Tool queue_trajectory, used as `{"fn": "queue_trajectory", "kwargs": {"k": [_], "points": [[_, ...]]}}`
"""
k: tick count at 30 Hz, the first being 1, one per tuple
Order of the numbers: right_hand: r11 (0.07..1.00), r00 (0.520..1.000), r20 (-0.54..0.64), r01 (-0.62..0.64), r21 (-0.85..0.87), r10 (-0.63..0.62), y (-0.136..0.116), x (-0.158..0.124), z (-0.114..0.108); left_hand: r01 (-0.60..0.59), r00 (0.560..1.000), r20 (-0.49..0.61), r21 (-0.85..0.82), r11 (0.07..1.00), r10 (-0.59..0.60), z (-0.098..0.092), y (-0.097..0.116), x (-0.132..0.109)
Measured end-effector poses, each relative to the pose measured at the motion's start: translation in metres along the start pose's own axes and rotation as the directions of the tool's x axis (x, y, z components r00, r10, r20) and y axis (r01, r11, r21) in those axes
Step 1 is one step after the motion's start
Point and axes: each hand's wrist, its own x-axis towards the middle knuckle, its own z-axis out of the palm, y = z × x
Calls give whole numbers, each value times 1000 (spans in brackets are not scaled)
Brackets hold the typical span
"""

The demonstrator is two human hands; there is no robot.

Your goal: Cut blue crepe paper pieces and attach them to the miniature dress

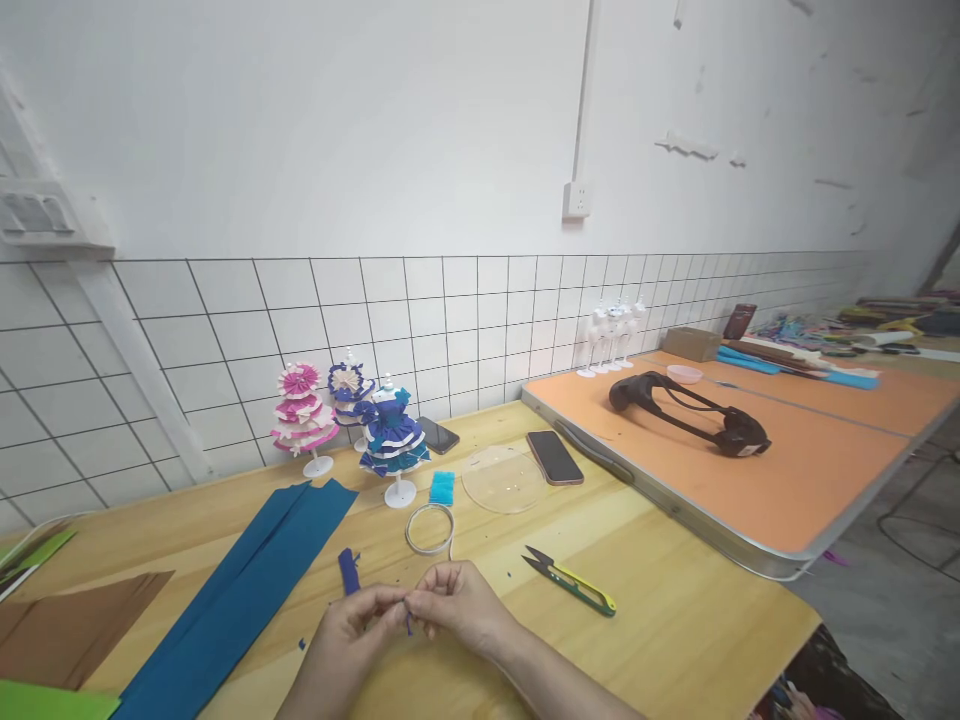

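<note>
a small dark blue scrap [409, 620] of thin sheet material is held between the fingertips of both hands, just above the near part of the pale wooden counter [675, 620]. the left hand [351, 632] and the right hand [459, 608] are drawn together, each grip clamped on the scrap. the scrap is judged to be very light, limp and easily creased or torn. it seems best held by a fingertip pinch at its ends, and so small a piece could easily be lost if let go.

just beyond the left hand a dark blue folded strip [348, 570] lies flat, near a long teal-blue sheet [240, 590] that runs diagonally toward the near-left edge. a clear tape ring [430, 528] lies beyond the hands. yellow-green thread snips [574, 582] lie to the right, apart from the right hand, their blades pointed back toward it.

farther back a small turquoise square [442, 487] and a clear round plastic disc [502, 478] are seen, and a doll stand in a blue ruffled paper dress [391, 435] is set before the tiled wall. bare wood is left open to the right of the snips, as far as the counter's near-right corner. an orange-topped folding counter [787, 470] abuts there, slightly higher.
</note>
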Motion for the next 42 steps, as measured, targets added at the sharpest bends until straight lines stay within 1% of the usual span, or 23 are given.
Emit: {"fn": "queue_trajectory", "kwargs": {"k": [2,4,6,7,10,12,13,15,20,23,26,28,30,32,36,39,40,41,42], "points": [[998,998,-32,51,-22,-52,0,0,2,10,1000,-15,-59,998,-11,2,0,1],[993,993,-56,106,-49,-108,0,-2,4,20,1000,-8,-148,989,-21,4,-1,3],[983,986,-43,159,-88,-163,-1,-5,7,52,998,-14,-244,968,-57,8,-4,4],[976,982,-24,186,-116,-190,-2,-7,9,84,995,-21,-302,950,-95,9,-6,5],[933,961,28,275,-233,-276,-5,-12,11,179,982,43,-518,836,-184,12,-10,4],[885,941,44,331,-328,-336,-7,-14,11,213,976,101,-617,758,-192,12,-12,2],[856,930,49,354,-376,-364,-8,-15,10,224,974,120,-639,736,-192,11,-13,1],[792,909,53,388,-471,-413,-8,-15,8,244,969,137,-639,730,-204,9,-14,0],[620,863,69,412,-667,-500,-6,-15,4,264,963,101,-561,784,-252,6,-17,0],[528,852,129,426,-735,-508,-6,-17,1,273,960,97,-529,803,-263,7,-17,0],[462,847,205,452,-763,-490,-7,-18,1,276,958,86,-544,792,-274,6,-15,1],[446,848,229,458,-769,-477,-8,-19,3,253,963,73,-580,774,-260,6,-14,2],[450,855,220,446,-773,-470,-7,-19,5,239,967,79,-613,753,-242,6,-13,2],[462,861,207,435,-773,-464,-7,-19,7,251,964,93,-620,744,-248,7,-12,2],[462,863,242,452,-763,-444,-10,-18,3,242,967,73,-564,789,-244,11,-8,-3],[437,862,233,440,-784,-450,-24,-18,-5,249,966,75,-533,809,-248,9,-2,-6],[431,862,217,429,-794,-458,-31,-19,-8,248,966,64,-493,834,-250,5,-1,-6],[426,863,202,417,-803,-464,-40,-22,-11,237,968,21,-399,886,-249,0,1,-5],[420,865,183,399,-815,-468,-50,-25,-15,214,970,-61,-253,944,-236,-7,1,-5]]}}
